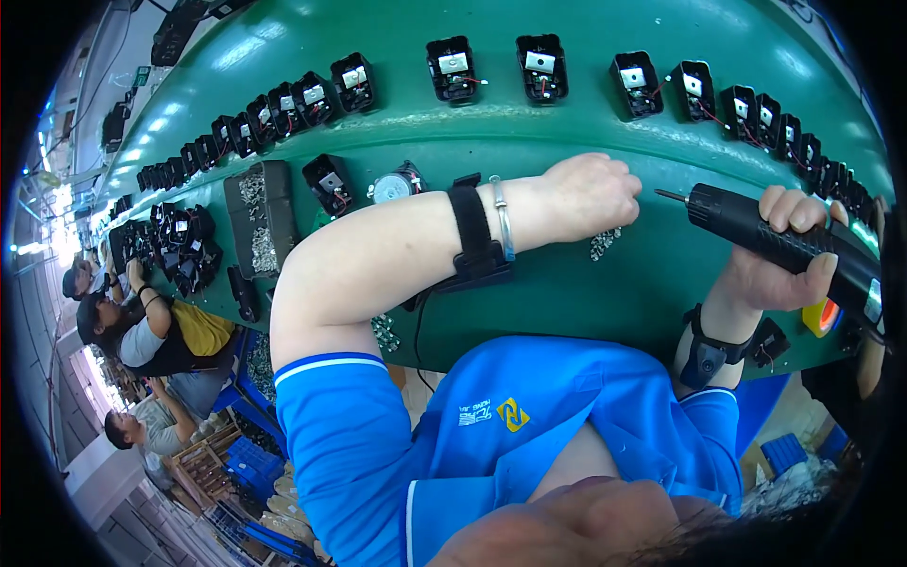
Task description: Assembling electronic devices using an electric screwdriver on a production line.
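My left hand (593,197) is closed above the green table (567,302), knuckles facing away; whatever its curled fingers hold is hidden. A small pile of metal screws (605,244) lies just below that hand. My right hand (789,246) is wrapped round a black electric screwdriver (756,227). Its thin bit (671,196) points left, a short way from my left fist and apart from it. Left of my left wrist, partly behind the forearm, sits a round silver part (387,187). Beside it stands an open black housing (328,185) with a metal plate and wires inside.
Open black housings (541,68) form a long curved row across the far side. A dark tray (260,222) of small metal pieces stands at left, near heaped black parts (179,246). More small pieces (384,333) lie under my left arm. Yellow tape (820,318) is at right; co-workers (142,331) sit left.
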Demonstrator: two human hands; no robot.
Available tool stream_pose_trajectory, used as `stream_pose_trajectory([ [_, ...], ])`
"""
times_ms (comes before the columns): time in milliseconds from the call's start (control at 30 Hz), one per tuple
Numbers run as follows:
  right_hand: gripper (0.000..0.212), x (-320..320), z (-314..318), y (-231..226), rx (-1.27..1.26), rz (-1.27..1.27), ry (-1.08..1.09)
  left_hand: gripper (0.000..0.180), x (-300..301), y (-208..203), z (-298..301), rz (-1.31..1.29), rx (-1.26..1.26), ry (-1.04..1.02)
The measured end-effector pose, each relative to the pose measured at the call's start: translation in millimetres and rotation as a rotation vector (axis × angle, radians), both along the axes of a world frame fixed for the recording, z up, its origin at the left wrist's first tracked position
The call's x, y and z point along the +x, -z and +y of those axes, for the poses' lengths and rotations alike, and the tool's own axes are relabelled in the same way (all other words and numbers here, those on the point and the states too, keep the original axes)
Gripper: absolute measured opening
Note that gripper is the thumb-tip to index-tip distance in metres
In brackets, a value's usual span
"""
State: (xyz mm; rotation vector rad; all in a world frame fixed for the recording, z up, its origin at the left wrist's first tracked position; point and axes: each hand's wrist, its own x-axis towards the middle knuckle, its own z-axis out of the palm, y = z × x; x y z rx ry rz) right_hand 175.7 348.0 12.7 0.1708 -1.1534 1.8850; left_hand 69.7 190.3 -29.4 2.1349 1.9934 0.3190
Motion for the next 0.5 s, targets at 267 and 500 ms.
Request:
stream_pose_trajectory([
  [267,0.049,-5,-3,-34,-0.26,0.194,-0.05,0.012,-11,-60,-26,-1.308,0.011,-0.709],
  [500,0.049,-21,-27,-58,-0.324,0.302,-0.238,0.011,-6,-65,-49,-1.848,0.178,-0.76],
])
